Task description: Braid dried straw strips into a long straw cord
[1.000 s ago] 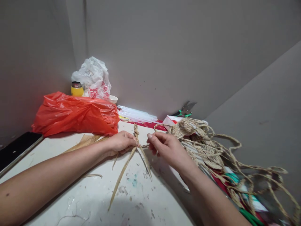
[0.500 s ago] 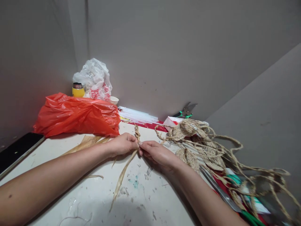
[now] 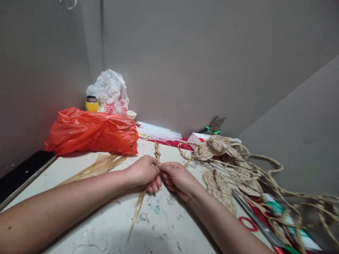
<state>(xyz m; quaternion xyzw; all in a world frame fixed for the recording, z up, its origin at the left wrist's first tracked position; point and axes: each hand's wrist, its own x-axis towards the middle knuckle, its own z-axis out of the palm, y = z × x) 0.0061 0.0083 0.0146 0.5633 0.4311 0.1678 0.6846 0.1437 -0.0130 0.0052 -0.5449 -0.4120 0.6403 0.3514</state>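
Observation:
My left hand (image 3: 144, 173) and my right hand (image 3: 178, 178) meet at the middle of the white, paint-flecked table (image 3: 169, 229), both pinched closed on a braid of dried straw (image 3: 157, 152). The finished braid sticks up and away from my fingertips. A loose straw strip (image 3: 137, 215) trails down toward me from under the left hand. My thumbs and fingertips touch one another around the braid's working end.
A red plastic bag (image 3: 91, 131), a white bag (image 3: 111, 92), a yellow jar (image 3: 91, 104) and a small cup (image 3: 130, 114) sit at the back left. Flat dried leaves (image 3: 97, 166) lie by my left forearm. A heap of braided straw cord (image 3: 233, 162), shears (image 3: 214, 126) and red-handled scissors (image 3: 249, 224) are to the right.
My right hand has come in from the right to meet the left at the braid. The spread loose strips are now gathered, with only one trailing below.

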